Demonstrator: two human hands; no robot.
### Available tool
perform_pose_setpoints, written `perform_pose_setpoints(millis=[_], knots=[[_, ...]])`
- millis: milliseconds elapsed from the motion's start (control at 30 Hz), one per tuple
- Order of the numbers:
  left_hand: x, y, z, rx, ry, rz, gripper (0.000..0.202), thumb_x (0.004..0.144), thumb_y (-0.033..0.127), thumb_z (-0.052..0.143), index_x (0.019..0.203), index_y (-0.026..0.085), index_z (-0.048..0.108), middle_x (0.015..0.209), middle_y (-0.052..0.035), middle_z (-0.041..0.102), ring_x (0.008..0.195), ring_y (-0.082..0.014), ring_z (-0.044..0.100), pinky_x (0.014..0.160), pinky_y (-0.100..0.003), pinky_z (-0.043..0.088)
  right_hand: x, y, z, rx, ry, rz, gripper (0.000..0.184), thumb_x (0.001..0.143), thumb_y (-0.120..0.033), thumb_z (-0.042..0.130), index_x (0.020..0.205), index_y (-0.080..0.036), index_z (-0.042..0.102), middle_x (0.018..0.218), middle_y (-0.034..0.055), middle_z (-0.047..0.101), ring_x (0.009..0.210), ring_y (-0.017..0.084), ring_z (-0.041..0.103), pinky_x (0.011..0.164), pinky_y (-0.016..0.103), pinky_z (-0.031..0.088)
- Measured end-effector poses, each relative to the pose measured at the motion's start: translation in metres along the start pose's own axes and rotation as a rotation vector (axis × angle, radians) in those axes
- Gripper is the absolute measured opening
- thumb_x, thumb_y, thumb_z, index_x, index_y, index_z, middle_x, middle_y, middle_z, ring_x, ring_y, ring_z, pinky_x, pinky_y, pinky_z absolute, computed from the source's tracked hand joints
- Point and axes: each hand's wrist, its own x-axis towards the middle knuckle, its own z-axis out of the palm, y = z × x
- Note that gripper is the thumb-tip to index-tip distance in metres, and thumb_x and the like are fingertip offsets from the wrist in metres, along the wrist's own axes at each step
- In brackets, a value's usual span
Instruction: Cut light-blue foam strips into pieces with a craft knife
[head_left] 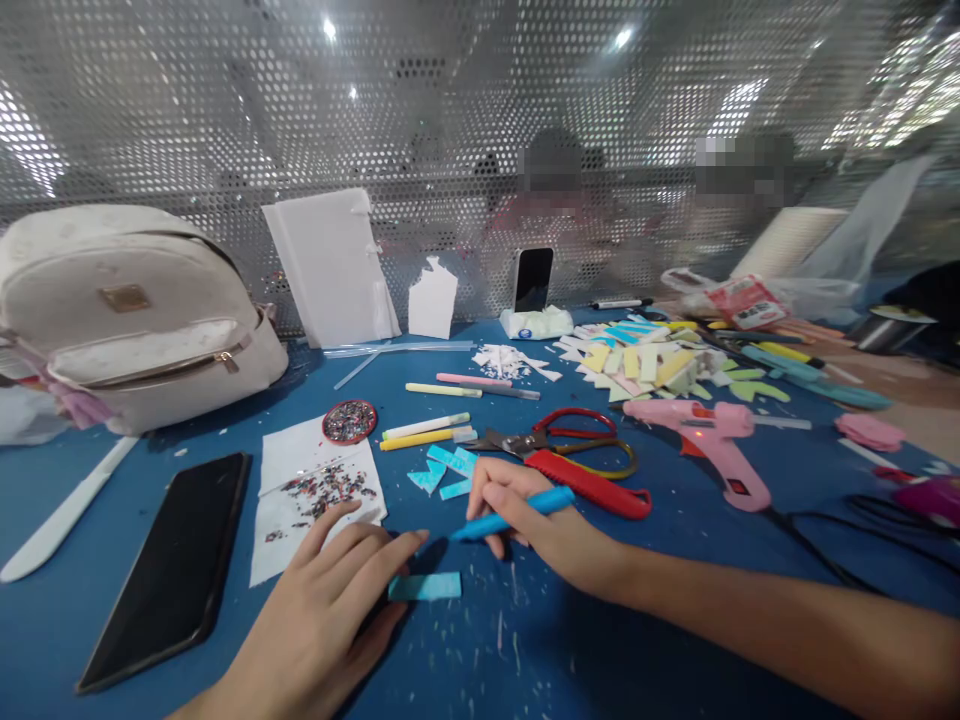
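My right hand (536, 510) is closed round a blue marker (517, 515), its tip pointing down and left just above the blue table. My left hand (337, 580) rests palm down with fingers stretched out and a little apart. Beside its fingers lies a short light-blue strip (427, 586); the strip's left end meets the hand, and the thumb is partly hidden. Just behind my right hand are several more light-blue pieces (442, 470). A red-handled cutter (592, 485) and scissors with red and yellow handles (585, 430) lie beyond it.
Left are a black phone (169, 560), a white backpack (135, 320) and paper (262, 540) with dark glitter bits. Several markers (427, 436) lie mid-table. A pink glue gun (712, 435) trails its cord at right, near a heap of coloured pieces (645, 355). A perforated metal screen (420, 120) stands behind.
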Motion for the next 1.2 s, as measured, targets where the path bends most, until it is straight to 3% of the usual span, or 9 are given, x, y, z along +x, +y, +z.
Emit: perform_pose_setpoints(millis=[100,267,333,433,567,700,900,1033,1200], knots=[[-0.001,-0.002,-0.001,-0.030,0.002,0.021,0.040,0.100,0.009,0.044,0.139,0.017,0.047,0.102,-0.0006,0.066,0.097,-0.0147,0.059,0.114,-0.034,0.020,0.000,0.001,0.000,0.032,-0.047,-0.086,0.029,0.100,-0.046,0.052,0.096,-0.018,0.058,0.069,-0.0005,0.064,0.059,0.012,0.058,0.058,0.023,0.046],[-0.002,0.000,-0.002,-0.099,0.047,0.024,0.043,0.099,0.008,0.045,0.141,0.018,0.044,0.102,0.0001,0.067,0.097,-0.0130,0.060,0.114,-0.032,0.025,-0.003,-0.008,-0.003,-0.325,-0.104,-0.255,0.008,0.098,-0.026,0.059,0.101,-0.020,0.064,0.096,0.0026,0.066,0.088,0.015,0.063,0.081,0.027,0.049],[-0.003,0.001,-0.003,-0.150,0.033,-0.025,0.045,0.099,0.011,0.045,0.143,0.021,0.041,0.104,-0.0003,0.066,0.100,-0.0128,0.061,0.110,-0.030,0.032,-0.005,-0.011,-0.002,-0.427,-0.070,-0.354,0.008,0.097,-0.024,0.060,0.104,-0.020,0.061,0.098,0.0031,0.064,0.089,0.015,0.061,0.081,0.028,0.048],[-0.002,0.001,-0.002,-0.275,-0.016,-0.174,0.048,0.098,0.016,0.047,0.144,0.028,0.039,0.107,-0.0003,0.065,0.100,-0.0116,0.063,0.093,-0.023,0.048,-0.008,-0.011,0.000,-0.593,-0.002,-0.589,0.011,0.096,-0.026,0.063,0.103,-0.020,0.058,0.095,0.0042,0.061,0.085,0.017,0.057,0.077,0.028,0.046],[0.006,0.006,0.001,-0.466,-0.001,-0.329,0.053,0.091,0.017,0.051,0.139,0.037,0.038,0.098,0.0046,0.065,0.090,-0.0096,0.066,0.085,-0.020,0.052,-0.011,-0.008,0.005,-0.879,0.031,-0.829,0.011,0.100,-0.030,0.057,0.093,-0.021,0.059,0.084,0.0019,0.058,0.074,0.015,0.051,0.068,0.027,0.039],[0.014,0.014,0.000,-0.572,0.000,-0.401,0.056,0.086,0.016,0.053,0.136,0.036,0.039,0.092,0.0058,0.065,0.082,-0.0092,0.065,0.080,-0.021,0.052,-0.012,-0.009,0.008,-1.004,0.073,-0.894,0.018,0.103,-0.022,0.049,0.089,-0.021,0.061,0.079,0.0013,0.057,0.073,0.016,0.050,0.067,0.028,0.035],[0.019,0.023,-0.006,-0.834,-0.048,-0.550,0.057,0.081,0.019,0.055,0.135,0.026,0.041,0.088,0.0018,0.063,0.078,-0.0121,0.063,0.082,-0.029,0.052,-0.012,-0.014,0.009,-1.077,0.049,-0.971,0.027,0.105,-0.016,0.039,0.091,-0.021,0.062,0.078,0.0010,0.063,0.071,0.015,0.051,0.067,0.029,0.034],[0.021,0.025,-0.005,-0.924,-0.064,-0.568,0.058,0.080,0.024,0.058,0.135,0.022,0.040,0.088,-0.0004,0.062,0.076,-0.0127,0.062,0.079,-0.031,0.053,-0.013,-0.017,0.011,-1.118,0.092,-1.084,0.028,0.103,-0.014,0.043,0.085,-0.022,0.062,0.077,0.0008,0.066,0.070,0.015,0.051,0.065,0.029,0.034],[0.020,0.025,-0.002,-0.993,-0.095,-0.563,0.056,0.080,0.026,0.059,0.132,0.020,0.041,0.086,-0.0005,0.060,0.073,-0.0120,0.063,0.073,-0.030,0.054,-0.015,-0.017,0.013,-1.161,0.054,-1.116,0.024,0.098,-0.013,0.049,0.083,-0.023,0.064,0.075,-0.0003,0.067,0.066,0.015,0.051,0.061,0.029,0.034]])
